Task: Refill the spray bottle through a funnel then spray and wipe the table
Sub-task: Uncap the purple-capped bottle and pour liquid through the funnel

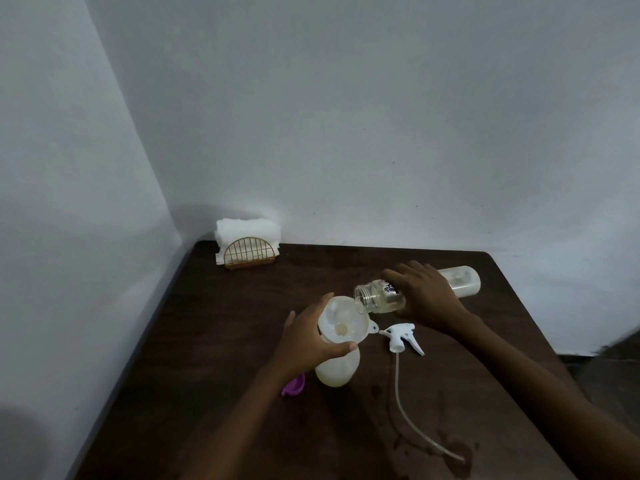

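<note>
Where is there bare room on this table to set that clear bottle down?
Bare wood runs along the far edge between the napkin holder and the refill bottle, and at near left between the table edge and the purple cap. The middle is crowded: funnel, spray bottle, trigger head, tube. Wet patches mark near right.

- You are in a plain, home-like room: a dark brown wooden table [225, 341] sits in a corner.
- Behind the table, bare white painted walls [346, 116].
- On the table's far left corner, a gold wire napkin holder [250, 252] with white paper napkins [242, 226].
</note>
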The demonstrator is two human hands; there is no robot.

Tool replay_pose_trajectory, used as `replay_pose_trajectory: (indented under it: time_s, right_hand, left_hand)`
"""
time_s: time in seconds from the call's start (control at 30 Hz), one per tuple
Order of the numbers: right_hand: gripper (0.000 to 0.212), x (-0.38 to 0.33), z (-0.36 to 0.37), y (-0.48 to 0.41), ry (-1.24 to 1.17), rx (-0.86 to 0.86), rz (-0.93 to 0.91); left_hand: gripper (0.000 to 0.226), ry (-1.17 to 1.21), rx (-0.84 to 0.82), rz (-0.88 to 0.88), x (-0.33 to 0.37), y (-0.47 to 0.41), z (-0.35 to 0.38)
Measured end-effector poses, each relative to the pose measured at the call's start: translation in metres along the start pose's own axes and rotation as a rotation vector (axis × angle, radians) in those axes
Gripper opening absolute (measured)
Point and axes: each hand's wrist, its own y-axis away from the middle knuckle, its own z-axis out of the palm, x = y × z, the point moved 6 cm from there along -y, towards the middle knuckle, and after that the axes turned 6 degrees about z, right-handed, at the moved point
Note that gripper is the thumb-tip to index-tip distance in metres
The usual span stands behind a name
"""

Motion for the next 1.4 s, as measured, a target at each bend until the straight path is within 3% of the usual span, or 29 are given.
replay_pose_trajectory:
  time_s: [1.4]
  right_hand:
    - [0.057,-0.0031,-0.0048,0.0022,0.033,-0.003,-0.024]
  left_hand:
    - [0.111,-0.011,-0.049,-0.010,-0.0039,0.0016,0.0052]
